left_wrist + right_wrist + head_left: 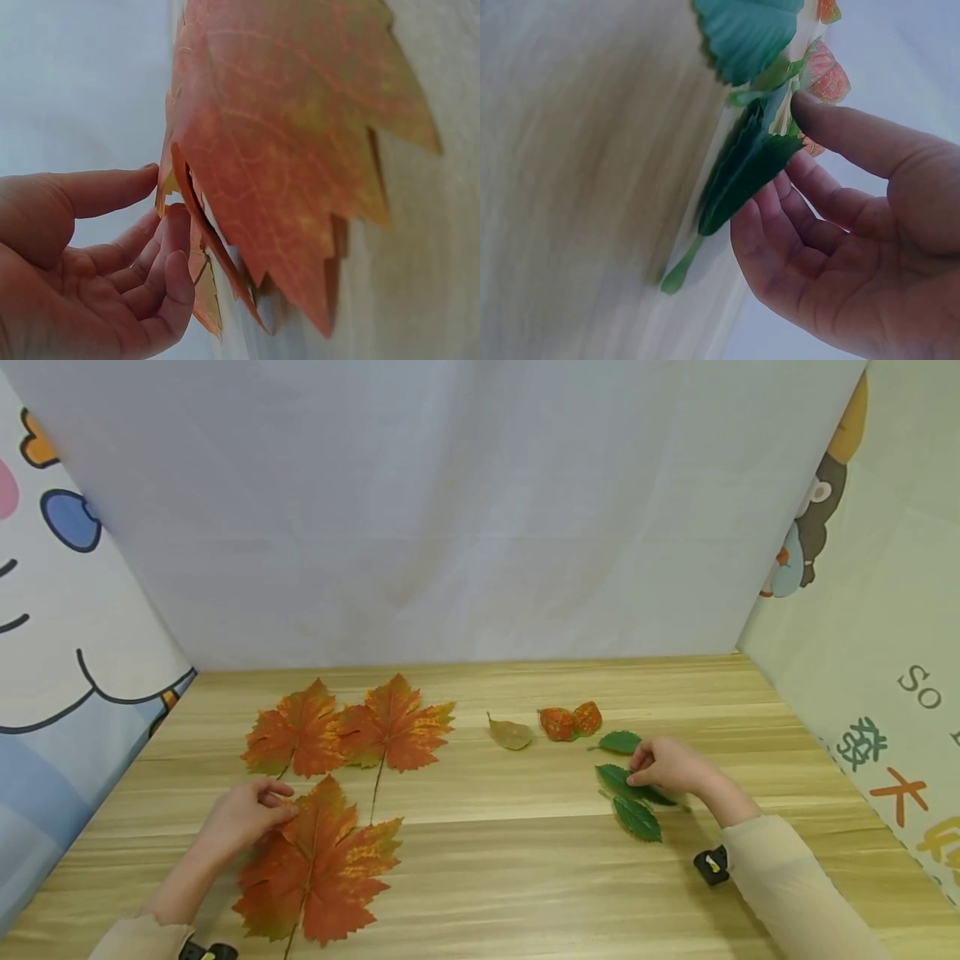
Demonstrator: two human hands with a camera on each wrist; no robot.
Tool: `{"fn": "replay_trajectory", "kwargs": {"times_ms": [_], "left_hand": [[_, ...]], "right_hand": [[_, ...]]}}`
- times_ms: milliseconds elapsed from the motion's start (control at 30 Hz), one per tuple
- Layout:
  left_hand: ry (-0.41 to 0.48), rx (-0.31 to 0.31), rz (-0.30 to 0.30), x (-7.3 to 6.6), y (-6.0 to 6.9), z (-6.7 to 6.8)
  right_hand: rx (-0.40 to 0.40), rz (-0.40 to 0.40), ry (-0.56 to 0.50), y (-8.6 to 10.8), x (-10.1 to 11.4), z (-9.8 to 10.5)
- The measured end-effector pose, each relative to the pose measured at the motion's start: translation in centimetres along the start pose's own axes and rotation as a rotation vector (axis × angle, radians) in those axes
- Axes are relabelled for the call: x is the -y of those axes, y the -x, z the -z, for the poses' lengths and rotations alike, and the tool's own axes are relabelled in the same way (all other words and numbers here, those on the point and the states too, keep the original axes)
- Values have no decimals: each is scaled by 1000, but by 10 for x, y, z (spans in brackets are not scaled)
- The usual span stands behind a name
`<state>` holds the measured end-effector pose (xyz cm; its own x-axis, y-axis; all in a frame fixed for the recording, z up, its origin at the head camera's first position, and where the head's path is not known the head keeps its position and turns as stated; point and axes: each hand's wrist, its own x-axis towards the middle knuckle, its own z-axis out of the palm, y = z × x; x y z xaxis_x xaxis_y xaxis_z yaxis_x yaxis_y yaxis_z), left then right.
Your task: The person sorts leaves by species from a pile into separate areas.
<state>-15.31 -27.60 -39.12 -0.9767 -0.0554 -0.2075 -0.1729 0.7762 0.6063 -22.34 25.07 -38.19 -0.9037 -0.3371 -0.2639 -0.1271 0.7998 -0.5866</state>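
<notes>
A large red-orange maple leaf (318, 868) lies at the front left, its stem toward the near edge. The left hand (243, 814) is at its upper left edge; in the left wrist view the thumb and fingers of that hand (97, 262) pinch the edge of the leaf (285, 127). Among several green leaves on the right, the right hand (675, 766) has its fingertips on a middle one (616, 779). The right wrist view shows this hand (855, 217) with thumb and fingers around the edge of a dark green leaf (742, 180).
Two more maple leaves (298, 731) (393, 724) overlap at the back left. A yellowish leaf (511, 734) and small red-orange leaves (558, 723) lie at back centre. Other green leaves (637, 819) (620, 742) sit close to the right hand. A white cloth (450, 527) stands behind the wooden table (480, 893).
</notes>
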Motion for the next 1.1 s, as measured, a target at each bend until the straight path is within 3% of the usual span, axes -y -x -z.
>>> {"fn": "replay_trajectory", "kwargs": {"times_ms": [233, 467, 1100], "left_hand": [[-33, 11, -12, -5, 3, 2], [-60, 28, -15, -9, 6, 4], [-95, -33, -31, -14, 9, 2]], "right_hand": [[13, 78, -5, -4, -10, 1], [9, 11, 3, 0, 0, 2], [-10, 49, 3, 9, -4, 5]]}}
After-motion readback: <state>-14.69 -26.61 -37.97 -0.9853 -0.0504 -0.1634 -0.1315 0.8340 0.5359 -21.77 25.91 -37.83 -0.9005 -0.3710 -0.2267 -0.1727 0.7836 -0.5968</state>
